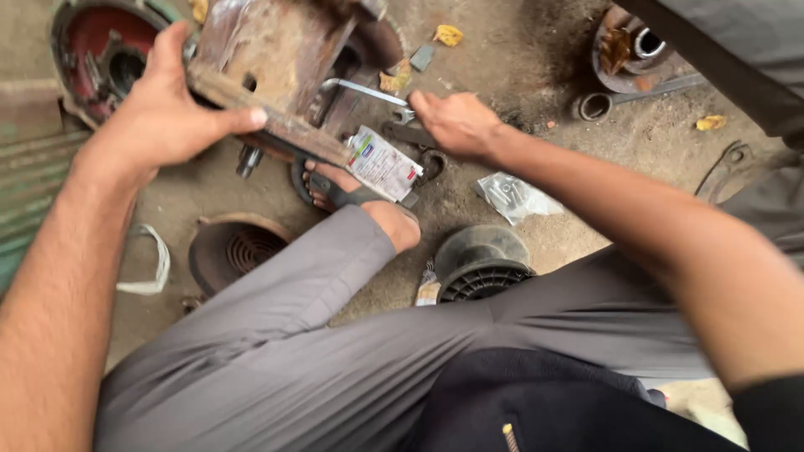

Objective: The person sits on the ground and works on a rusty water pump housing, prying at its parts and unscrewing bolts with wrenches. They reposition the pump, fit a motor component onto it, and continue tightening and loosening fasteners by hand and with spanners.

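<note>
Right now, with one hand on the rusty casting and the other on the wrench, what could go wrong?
1. The left hand alone steadies the rusty casting; it may tip toward the sandalled foot below.
2. The right hand reaches for the wrench and could scrape on the casting's edges.
3. The small packet perched on the casting's edge may drop into the dirt.

Left hand (163, 113) on rusty metal block (268, 59), right hand (456, 121) at wrench (368, 92).

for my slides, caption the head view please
Left hand grips a rusty metal housing; right hand holds a wrench.
</note>
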